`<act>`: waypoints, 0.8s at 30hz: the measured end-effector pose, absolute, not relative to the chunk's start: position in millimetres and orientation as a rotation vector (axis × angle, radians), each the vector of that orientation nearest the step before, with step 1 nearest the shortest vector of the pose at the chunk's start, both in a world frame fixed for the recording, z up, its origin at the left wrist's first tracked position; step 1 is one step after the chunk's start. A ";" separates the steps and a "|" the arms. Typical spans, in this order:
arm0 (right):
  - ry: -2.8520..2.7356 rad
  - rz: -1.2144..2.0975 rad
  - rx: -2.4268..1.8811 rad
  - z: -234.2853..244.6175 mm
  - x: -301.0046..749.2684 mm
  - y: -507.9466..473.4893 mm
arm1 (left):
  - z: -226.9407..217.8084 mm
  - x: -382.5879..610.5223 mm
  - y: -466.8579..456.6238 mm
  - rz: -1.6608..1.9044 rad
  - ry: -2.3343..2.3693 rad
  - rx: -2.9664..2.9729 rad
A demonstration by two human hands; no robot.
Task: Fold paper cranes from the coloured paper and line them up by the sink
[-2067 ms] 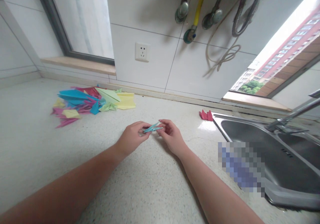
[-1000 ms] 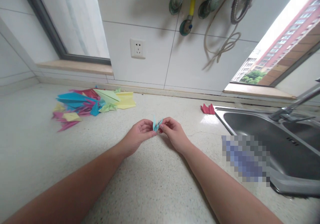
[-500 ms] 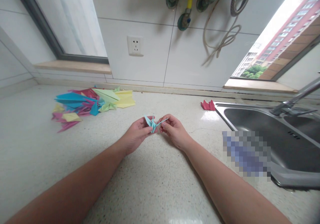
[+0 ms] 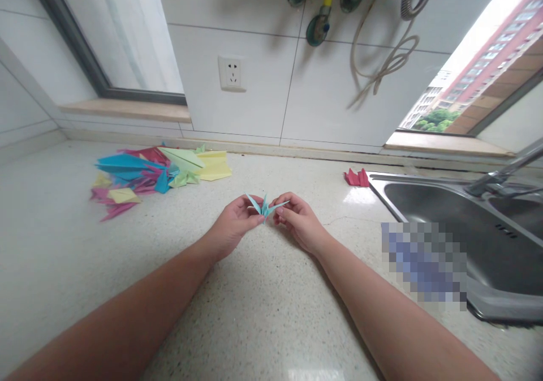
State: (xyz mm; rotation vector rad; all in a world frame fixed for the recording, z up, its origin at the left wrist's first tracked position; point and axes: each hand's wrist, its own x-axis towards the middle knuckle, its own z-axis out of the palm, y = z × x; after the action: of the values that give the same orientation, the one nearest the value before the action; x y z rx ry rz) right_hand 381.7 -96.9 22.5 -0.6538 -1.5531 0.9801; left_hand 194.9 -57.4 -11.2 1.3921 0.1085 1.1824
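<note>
A light-blue folded paper crane point(image 4: 265, 207) is held between my two hands, just above the speckled countertop point(image 4: 254, 313). My left hand point(image 4: 236, 222) grips its body from the left, thumb in front and fingers behind. On the other side, my right hand point(image 4: 299, 221) pinches the slim pointed end that sticks out to the right. Another narrow point rises to the upper left of the body. Parts of the lower folds are hidden by my fingertips.
Colourful folded papers point(image 4: 123, 168) lie heaped at the back left. A small red folded paper point(image 4: 356, 178) sits by the corner of the steel sink point(image 4: 382, 197) on the right. A blurred-out bluish item point(image 4: 424, 265) lies at the sink's front edge. Behind is a tiled wall with a socket point(image 4: 232, 73).
The crane has turned slightly in my hands, its points now spreading more evenly to left and right. Both hands keep hold of it. The whole view has shifted a little.
</note>
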 end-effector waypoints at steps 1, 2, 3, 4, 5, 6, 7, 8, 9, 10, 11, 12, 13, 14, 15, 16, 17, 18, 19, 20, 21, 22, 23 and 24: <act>-1.559 0.978 -0.665 22.0 381.7 -96.7 | -11.8 194.9 -56.5 1.186 0.101 1.416; -1.566 0.980 -0.678 21.5 381.4 -96.6 | -12.0 194.8 -55.9 1.189 0.096 1.441; -1.570 0.986 -0.689 21.0 380.8 -96.6 | -12.0 194.6 -55.8 1.192 0.097 1.464; -1.574 0.996 -0.696 20.7 380.1 -96.8 | -11.7 194.4 -56.1 1.196 0.100 1.483; -1.582 1.006 -0.700 20.5 379.4 -97.2 | -11.2 194.3 -56.8 1.200 0.101 1.499; -1.594 1.013 -0.699 20.5 378.8 -97.7 | -10.6 194.3 -57.6 1.205 0.103 1.510; -1.610 1.017 -0.694 20.8 378.4 -98.4 | -10.1 194.5 -58.6 1.208 0.107 1.524; -1.628 1.020 -0.687 21.2 378.2 -99.0 | -9.5 194.7 -59.5 1.211 0.111 1.538; -1.646 1.021 -0.684 21.7 378.3 -99.5 | -9.1 195.0 -60.1 1.210 0.114 1.553; -1.661 1.022 -0.685 22.1 378.6 -99.8 | -8.9 195.4 -60.4 1.210 0.114 1.566; -1.671 1.021 -0.692 22.3 379.0 -99.9 | -8.7 195.8 -60.4 1.208 0.113 1.575; -1.676 1.016 -0.703 22.4 379.4 -99.8 | -8.6 196.1 -60.2 1.203 0.113 1.581; -1.675 1.006 -0.714 22.2 379.7 -99.4 | -8.7 196.5 -59.7 1.197 0.114 1.584; -1.664 0.998 -0.724 21.9 379.9 -98.8 | -8.7 196.7 -59.1 1.192 0.117 1.583; -1.645 0.988 -0.737 21.5 380.0 -98.1 | -8.8 196.8 -58.6 1.187 0.125 1.578; -1.618 0.980 -0.751 21.0 379.9 -97.3 | -8.8 196.8 -58.2 1.182 0.131 1.568; -1.589 0.976 -0.761 20.7 379.6 -96.6 | -8.8 196.7 -57.9 1.172 0.140 1.556; -1.568 0.975 -0.769 20.4 379.3 -96.0 | -8.7 196.4 -57.9 1.163 0.146 1.542; -1.555 0.976 -0.773 20.2 379.0 -95.5 | -8.5 196.1 -58.0 1.151 0.152 1.529; -1.555 0.978 -0.776 20.1 378.7 -95.1 | -8.3 195.7 -58.2 1.138 0.159 1.520; -1.561 0.977 -0.775 20.0 378.5 -94.9 | -8.1 195.3 -58.6 1.131 0.166 1.514; -1.570 0.977 -0.778 20.0 378.4 -94.9 | -7.8 195.0 -59.0 1.133 0.175 1.510; -1.580 0.974 -0.784 19.9 378.4 -94.9 | -7.6 194.9 -59.4 1.140 0.183 1.505; -1.590 0.970 -0.789 19.8 378.6 -95.0 | -7.4 194.8 -59.8 1.150 0.189 1.500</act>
State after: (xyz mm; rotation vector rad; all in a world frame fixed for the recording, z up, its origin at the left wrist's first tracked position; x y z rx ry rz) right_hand 378.6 -95.0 19.8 -0.7888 -1.5902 0.9700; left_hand 194.8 -59.8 -7.4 1.4998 0.1893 1.1500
